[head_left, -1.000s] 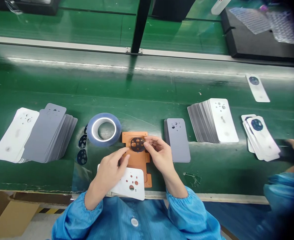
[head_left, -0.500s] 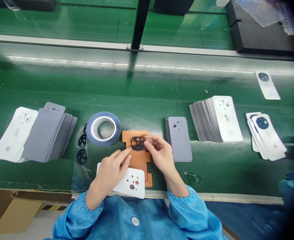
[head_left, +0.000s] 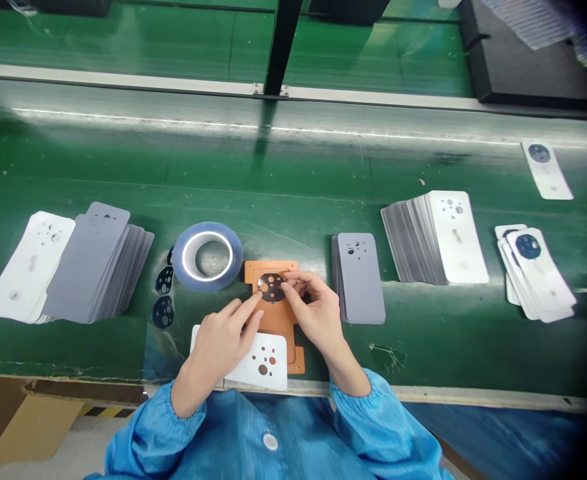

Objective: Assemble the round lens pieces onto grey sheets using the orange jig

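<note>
An orange fixture [head_left: 278,323] lies on the bench before me, and a round black piece with holes [head_left: 272,287] is over its upper part. My right hand [head_left: 316,307] pinches the right edge of the black piece between thumb and index finger. My left hand [head_left: 223,343] has its index fingertip at the piece's lower left edge. Beneath that hand a white sheet with holes [head_left: 263,360] lies slanted, partly over the fixture; whether the hand grips it is hidden. To the left are a roll of clear bluish tape [head_left: 207,257] and a strip of black pieces [head_left: 164,312].
White sheets [head_left: 33,267] and grey sheets [head_left: 88,267] are fanned at the left. Right of my hands stand a grey stack [head_left: 362,280] and a white-topped stack [head_left: 456,237]. Farther right are white sheets with dark discs [head_left: 543,277]. A black post [head_left: 280,50] rises behind.
My right hand and the black piece have shifted slightly left over the fixture. The white sheet under my left hand has moved a little up and left.
</note>
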Available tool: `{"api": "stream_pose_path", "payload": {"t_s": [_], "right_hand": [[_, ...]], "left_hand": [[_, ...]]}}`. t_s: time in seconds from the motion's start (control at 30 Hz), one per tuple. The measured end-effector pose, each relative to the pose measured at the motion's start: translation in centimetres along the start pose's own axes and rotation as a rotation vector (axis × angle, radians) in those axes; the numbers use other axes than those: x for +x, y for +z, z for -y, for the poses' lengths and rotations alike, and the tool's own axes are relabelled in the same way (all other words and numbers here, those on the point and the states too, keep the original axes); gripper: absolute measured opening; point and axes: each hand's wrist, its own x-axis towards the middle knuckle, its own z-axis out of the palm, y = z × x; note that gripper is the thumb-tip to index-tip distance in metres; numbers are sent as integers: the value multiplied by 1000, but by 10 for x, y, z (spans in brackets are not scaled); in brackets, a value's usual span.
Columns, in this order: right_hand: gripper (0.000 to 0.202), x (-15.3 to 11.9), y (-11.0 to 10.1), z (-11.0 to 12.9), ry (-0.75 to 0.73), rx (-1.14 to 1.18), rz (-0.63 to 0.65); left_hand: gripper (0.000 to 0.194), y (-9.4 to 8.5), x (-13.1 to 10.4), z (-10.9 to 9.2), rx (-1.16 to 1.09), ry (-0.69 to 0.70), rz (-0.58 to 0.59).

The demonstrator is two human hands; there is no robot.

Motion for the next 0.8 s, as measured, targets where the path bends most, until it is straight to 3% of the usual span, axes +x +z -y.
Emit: {"api": "stream_pose_path", "payload": {"t_s": [0.2,0.3,0.43,0.6,0.8], "right_hand": [[10,2,-1,0,-105,-78,-31],[15,9,-8,-1,0,-78,-2],[26,24,-22,-4,178,-42,164],[29,36,-30,-2,197,-26,284],[37,38,-32,3,224,20,295]], "left_hand": [[38,0,1,-1,-45,-72,55],[36,-1,3,-2,-73,-98,55],[35,-4,4,-2,-106,-131,60],[37,-5,3,-3,-99,-146,73],[38,-6,-1,-5,-71,-152,86]]}}
